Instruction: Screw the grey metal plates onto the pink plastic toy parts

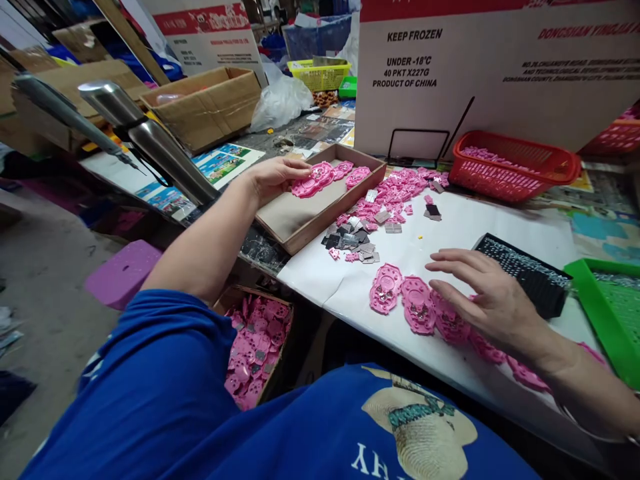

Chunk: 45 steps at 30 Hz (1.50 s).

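My left hand (280,176) pinches pink plastic casings (316,180), apparently a small stack, above a shallow brown tray (313,235). Other pink casings (358,177) lie at the tray's far end. My right hand (483,297), fingers stretched and apart, hovers over a row of pink casings (419,305) along the table's near edge; it partly covers some of them. Small metallic parts show in the middle of the row's casings. Between the hands lie a heap of small pink parts (400,190) and a pile of grey and black flat pieces (353,239).
A red basket (515,175) of small pink parts stands at the back right. Nearer are a black bin (520,273) of tiny metal pieces and a green tray (590,293). Below, a box (287,333) holds pink parts. A power screwdriver (70,113) hangs left beside a metal post (165,157).
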Available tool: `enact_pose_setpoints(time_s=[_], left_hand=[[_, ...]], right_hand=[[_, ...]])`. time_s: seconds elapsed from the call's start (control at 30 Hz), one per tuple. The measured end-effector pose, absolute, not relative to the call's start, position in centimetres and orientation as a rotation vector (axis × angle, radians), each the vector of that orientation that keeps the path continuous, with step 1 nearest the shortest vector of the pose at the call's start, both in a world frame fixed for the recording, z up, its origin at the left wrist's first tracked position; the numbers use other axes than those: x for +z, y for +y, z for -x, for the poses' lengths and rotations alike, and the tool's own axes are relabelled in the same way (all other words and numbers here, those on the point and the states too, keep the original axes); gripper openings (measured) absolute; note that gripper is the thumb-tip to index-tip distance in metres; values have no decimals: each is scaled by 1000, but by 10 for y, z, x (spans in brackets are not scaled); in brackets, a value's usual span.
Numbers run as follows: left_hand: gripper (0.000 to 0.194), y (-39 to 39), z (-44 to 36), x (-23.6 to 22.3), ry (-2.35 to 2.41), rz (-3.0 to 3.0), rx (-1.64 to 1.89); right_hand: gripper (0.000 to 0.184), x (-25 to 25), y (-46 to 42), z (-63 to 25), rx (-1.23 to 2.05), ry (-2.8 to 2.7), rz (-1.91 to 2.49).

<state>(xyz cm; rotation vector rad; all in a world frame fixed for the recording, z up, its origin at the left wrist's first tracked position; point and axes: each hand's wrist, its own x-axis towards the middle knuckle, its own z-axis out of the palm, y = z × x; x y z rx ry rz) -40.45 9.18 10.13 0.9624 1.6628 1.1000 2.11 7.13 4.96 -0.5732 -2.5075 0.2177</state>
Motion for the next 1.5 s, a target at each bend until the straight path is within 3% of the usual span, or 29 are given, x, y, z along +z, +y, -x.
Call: enact_pose_setpoints(time_s=[0.17,0.3,0.47,0.7,0.97,1.17,1.4,1.5], left_hand=[[22,50,371,123,1638,-1224,770],[21,30,328,115,1814,-1334,405],[27,37,297,84,1379,-1434,-33],[28,59,278,74,1318,-1645,-152],[30,40,270,79,1355,-1858,104],[22,-3,289,57,1652,-1868,837],[51,-51,289,3,1974,-1695,1179],[55,-61,287,-9,1963,-1643,1215]], right_hand=[[16,68,69,-11,280,-2493,579],[16,72,65,0,367,-2537,562],[19,66,62,10,436,-2596,486],[20,58,61,22,502,-2650,456],[21,52,69,42,557,-2762,443],[34,45,88,72,264,-2863,228],[71,38,104,120,-34,-3004,-379],[65,38,104,130,-165,-3050,-453]])
